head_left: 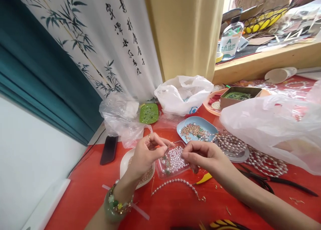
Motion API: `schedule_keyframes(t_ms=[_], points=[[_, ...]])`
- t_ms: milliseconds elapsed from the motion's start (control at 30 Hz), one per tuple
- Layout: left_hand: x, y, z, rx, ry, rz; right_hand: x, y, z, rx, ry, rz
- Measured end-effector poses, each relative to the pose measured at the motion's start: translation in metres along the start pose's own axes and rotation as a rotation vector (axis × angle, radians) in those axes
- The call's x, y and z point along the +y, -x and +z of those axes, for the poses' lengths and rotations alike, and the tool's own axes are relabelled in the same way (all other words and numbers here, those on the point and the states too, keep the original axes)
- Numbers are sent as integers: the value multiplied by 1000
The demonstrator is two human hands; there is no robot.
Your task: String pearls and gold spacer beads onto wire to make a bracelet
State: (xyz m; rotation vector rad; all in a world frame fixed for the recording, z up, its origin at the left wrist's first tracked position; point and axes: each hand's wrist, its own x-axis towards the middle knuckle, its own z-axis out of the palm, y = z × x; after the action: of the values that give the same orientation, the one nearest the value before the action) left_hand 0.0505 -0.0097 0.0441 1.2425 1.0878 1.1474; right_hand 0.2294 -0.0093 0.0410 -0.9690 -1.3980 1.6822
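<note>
My left hand (147,153) is closed in a pinch, with a small gold-coloured piece (171,144) at its fingertips. My right hand (202,154) faces it with thumb and fingers pressed together; what they hold is too small to make out. Below and between the hands sits a clear plastic tray (157,169) of white pearl beads (175,159) and some green ones. A white dish (123,166) of tiny gold beads is partly hidden behind my left wrist. Nearer me, a short pearl strand (173,181) with a gold-coloured end lies curved on the red table (175,206).
Behind the hands stand a blue plate (202,120) of gold beads and a green dish (148,113). Long pearl strands (267,161), a plastic bag (271,123) and dark-handled pliers (293,186) lie right. A yellow-handled tool (204,179) is near my right hand; a phone (109,150) lies left.
</note>
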Motion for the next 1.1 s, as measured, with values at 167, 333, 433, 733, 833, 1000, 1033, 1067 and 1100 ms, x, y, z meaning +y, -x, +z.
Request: schedule_keyframes(t_ms=[167, 333, 433, 733, 833, 1000, 1033, 1067, 1100], points=[[-2, -1, 0, -8, -32, -1, 3, -1, -1, 28, 20, 5], [-4, -1, -1, -8, -65, 2, 6, -3, -2, 40, 26, 24], [-4, -1, -1, -27, -89, 8, 6, -3, -2, 46, 32, 26], [-3, 0, 0, -33, -133, 22, 9, -5, -2, 55, 34, 32], [-1, 0, 1, -21, -171, 22, 8, -5, -2, 56, 43, 37], [3, 1, 4, -4, -220, 29, 6, -4, -2, 42, 49, 45], [3, 1, 4, -4, -221, 28, 5, -4, -2, 41, 49, 48], [3, 1, 4, -4, -220, 27, 6, -4, -2, 44, 48, 49], [2, 1, 4, -3, -216, 24, 6, -4, -2, 49, 45, 49]])
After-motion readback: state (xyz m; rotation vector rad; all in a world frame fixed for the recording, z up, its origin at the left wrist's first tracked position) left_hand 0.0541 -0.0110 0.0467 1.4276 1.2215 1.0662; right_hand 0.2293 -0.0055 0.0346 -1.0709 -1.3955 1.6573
